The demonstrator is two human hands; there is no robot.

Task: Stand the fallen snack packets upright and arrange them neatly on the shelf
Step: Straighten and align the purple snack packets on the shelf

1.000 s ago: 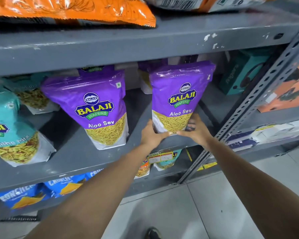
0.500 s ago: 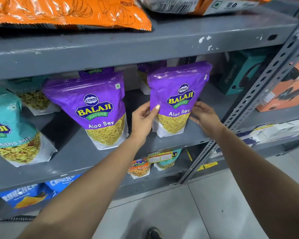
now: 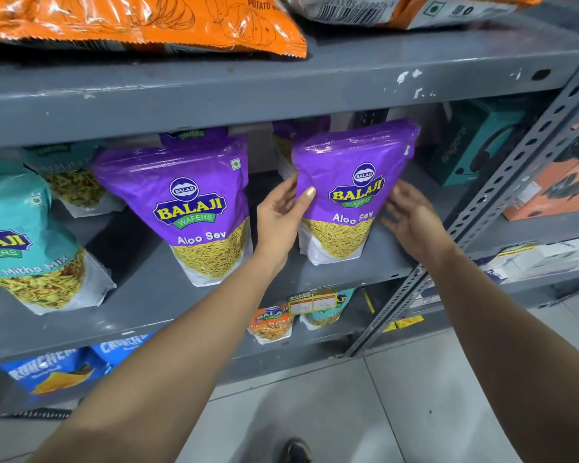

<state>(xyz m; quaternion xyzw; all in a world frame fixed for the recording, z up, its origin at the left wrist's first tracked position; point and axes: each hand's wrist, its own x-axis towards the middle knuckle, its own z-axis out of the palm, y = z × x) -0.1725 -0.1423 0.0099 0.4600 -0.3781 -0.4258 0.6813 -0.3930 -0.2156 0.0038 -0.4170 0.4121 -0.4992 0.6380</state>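
A purple Aloo Sev packet (image 3: 351, 182) stands upright on the grey middle shelf (image 3: 154, 295), right of centre. My left hand (image 3: 281, 212) grips its left edge, thumb on the front. My right hand (image 3: 411, 218) rests against its right side with spread fingers. A second purple Aloo Sev packet (image 3: 194, 208) stands upright to the left. A teal Mitha Mix packet (image 3: 24, 248) stands at the far left, another teal packet (image 3: 71, 175) behind it. More purple packets stand behind the front ones.
Orange chip bags (image 3: 141, 25) lie on the shelf above. A slotted metal upright (image 3: 502, 182) bounds the right side, with teal and orange boxes (image 3: 472, 142) beyond it. Small packets (image 3: 271, 322) and blue bags (image 3: 54, 369) sit on the lower shelf. Grey tiled floor lies below.
My hands moved from the right purple packet's base up to its sides. The packet shifted slightly back on the shelf and stands upright.
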